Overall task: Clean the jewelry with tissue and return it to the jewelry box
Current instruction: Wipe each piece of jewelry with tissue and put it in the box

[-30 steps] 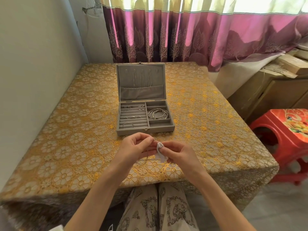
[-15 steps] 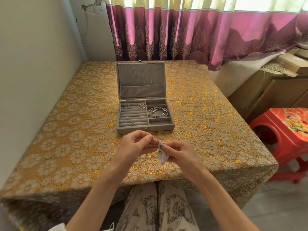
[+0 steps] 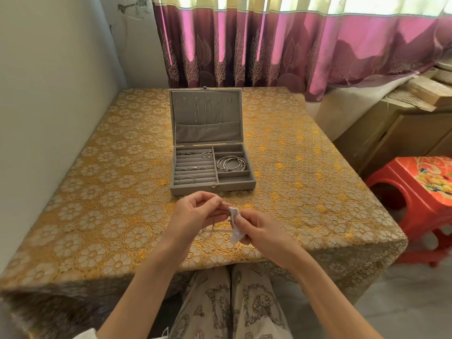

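An open grey jewelry box stands mid-table, with rings in its left slots, silver bangles in a right compartment and thin chains hanging in its raised lid. Just in front of it, my left hand pinches a thin silver chain, whose slack hangs down below my fingers. My right hand pinches a small white tissue folded around the chain where the two hands meet.
The table carries a gold floral cloth and stands against a wall at the left and a purple curtain behind. A red plastic stool and cardboard boxes stand to the right.
Both hands stay together in front of the box; the tissue has shifted slightly along the chain and the right hand sits a little lower.
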Tool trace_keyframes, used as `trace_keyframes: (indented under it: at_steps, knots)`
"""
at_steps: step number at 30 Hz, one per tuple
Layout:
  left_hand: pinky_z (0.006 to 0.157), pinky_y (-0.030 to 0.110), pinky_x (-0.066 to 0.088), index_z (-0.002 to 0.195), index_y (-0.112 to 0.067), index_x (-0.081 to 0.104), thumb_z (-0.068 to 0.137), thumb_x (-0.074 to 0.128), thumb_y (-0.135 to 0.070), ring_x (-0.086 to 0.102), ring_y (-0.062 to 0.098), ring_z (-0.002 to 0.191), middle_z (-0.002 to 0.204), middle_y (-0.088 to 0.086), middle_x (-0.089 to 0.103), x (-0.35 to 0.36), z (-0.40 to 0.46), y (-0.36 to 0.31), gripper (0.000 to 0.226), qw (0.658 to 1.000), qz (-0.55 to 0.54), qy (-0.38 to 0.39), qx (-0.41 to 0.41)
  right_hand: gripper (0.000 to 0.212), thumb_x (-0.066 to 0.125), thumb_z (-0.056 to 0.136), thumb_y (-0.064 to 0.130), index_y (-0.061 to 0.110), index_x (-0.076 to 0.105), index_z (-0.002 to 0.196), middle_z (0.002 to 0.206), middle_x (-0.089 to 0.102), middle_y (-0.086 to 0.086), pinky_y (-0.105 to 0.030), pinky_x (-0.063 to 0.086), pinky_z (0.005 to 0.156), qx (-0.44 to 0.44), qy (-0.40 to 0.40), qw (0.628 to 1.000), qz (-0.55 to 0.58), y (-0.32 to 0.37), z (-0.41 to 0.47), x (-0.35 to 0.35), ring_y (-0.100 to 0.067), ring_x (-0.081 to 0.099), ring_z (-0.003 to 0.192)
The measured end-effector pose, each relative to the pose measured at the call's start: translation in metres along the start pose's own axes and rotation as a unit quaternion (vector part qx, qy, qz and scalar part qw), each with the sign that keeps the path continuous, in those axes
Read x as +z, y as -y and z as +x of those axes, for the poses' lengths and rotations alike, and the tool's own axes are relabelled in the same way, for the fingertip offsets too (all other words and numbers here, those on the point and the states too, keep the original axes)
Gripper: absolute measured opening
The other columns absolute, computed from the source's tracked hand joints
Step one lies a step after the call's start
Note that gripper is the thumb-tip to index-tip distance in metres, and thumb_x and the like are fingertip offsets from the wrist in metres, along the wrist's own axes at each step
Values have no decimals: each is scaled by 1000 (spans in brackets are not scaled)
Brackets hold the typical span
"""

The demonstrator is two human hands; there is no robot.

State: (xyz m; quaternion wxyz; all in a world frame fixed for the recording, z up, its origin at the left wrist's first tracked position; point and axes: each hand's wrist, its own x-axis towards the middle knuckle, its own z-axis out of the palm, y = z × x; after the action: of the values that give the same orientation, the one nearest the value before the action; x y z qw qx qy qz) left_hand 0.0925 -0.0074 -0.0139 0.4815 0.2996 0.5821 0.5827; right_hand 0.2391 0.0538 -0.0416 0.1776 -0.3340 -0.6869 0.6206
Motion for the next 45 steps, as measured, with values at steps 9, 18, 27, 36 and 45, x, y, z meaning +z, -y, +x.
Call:
trace_keyframes:
  at_steps: [9,18,27,36,45]
  knots:
    - [72,26,58,97,4,59,93,50,-7,70,24,84,89,15,72,1,-1,1,15,999,-48,7,-6,28,41,98,20,7,57,79,63,46,0,-14,30,48,-30,-39,998,35,-5,0,0,-5,36,51]
    - [68,26,58,99,0,53,97,40,-7,70,25,84,89,17,72,-2,3,-1,15,995,-91,-39,-19,18,51,93,17,16,59,77,63,52,6,-20,37,54,-33,-11,999,-37,-12,-1,-12,-9,46,57]
    - [69,30,52,89,-9,55,98,39,-10,66,18,75,80,9,71,-32,12,-9,18,981,-154,-119,-4,24,52,92,25,5,63,86,72,55,-10,-29,31,60,-48,-24,996,-66,-13,-6,-31,-19,42,63]
    - [87,29,46,107,-13,55,95,43,-6,56,12,96,109,3,61,-37,13,9,18,966,193,-168,39,21,52,93,20,10,58,75,63,56,-1,-29,40,63,-36,-35,998,-35,-7,0,-24,-16,50,61]
    - [71,40,51,105,-20,60,97,42,-25,57,31,73,81,3,63,-2,-1,17,21,951,287,85,75,20,59,88,23,18,65,70,54,52,8,-15,31,45,-78,-40,993,-84,10,11,-9,-2,40,46]
